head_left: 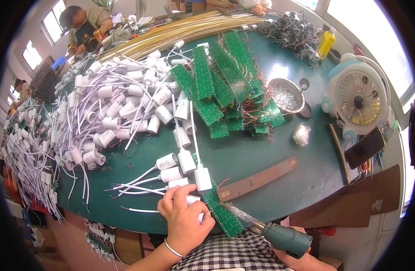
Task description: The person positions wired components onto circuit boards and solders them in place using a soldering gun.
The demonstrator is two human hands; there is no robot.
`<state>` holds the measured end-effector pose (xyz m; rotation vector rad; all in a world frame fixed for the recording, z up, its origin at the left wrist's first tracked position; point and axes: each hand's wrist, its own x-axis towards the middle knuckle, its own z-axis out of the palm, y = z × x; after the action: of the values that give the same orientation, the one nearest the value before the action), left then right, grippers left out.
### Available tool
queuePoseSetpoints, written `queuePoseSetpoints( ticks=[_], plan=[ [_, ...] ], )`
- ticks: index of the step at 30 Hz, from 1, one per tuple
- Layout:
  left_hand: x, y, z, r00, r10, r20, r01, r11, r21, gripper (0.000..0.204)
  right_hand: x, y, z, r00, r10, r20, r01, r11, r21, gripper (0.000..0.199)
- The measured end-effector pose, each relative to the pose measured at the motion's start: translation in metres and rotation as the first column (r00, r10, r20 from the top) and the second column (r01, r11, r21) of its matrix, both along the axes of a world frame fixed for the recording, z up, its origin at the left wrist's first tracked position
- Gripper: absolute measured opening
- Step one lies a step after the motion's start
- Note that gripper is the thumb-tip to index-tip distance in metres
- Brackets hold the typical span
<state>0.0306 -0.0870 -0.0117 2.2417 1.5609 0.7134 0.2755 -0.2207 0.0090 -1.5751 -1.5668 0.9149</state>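
My left hand [187, 223] pinches a white plastic cylinder [193, 199] at the left edge of a long green circuit board [227, 221]. In my right hand [285, 256], partly hidden, is a dark green soldering gun [286, 238], its metal tip pointing left to the board. Another white cylinder [203, 179] with a cable stands on the board just beyond my left fingers, and more reach away along it. Several white cylinders with cables [170, 174] lie left of the board. A flat brown bar [257, 179] rests with one end beside the board.
A big heap of white corded cylinders [117, 108] covers the left. Stacked green boards [225, 81] with red wires lie ahead. To the right are a metal bowl [302, 106], a crumpled clear lump [301, 135], a fan [358, 97] and a phone [365, 148]. People work behind.
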Motion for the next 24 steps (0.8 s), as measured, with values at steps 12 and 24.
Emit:
queuePoseSetpoints(
  ticks=[12, 24],
  plan=[
    [0.0020, 0.0032, -0.0005, 1.000, 0.011, -0.003, -0.011, 1.000, 0.010, 0.012, -0.0055, 0.0047, -0.0038, 0.984, -0.019, -0.176, 0.005, 0.997, -0.079, 0.038],
    [0.0026, -0.0007, -0.0006, 1.000, 0.015, -0.008, -0.015, 1.000, 0.006, 0.011, -0.0008, 0.0036, -0.0106, 0.991, 0.009, -0.133, -0.005, 1.000, 0.031, 0.038]
  ],
)
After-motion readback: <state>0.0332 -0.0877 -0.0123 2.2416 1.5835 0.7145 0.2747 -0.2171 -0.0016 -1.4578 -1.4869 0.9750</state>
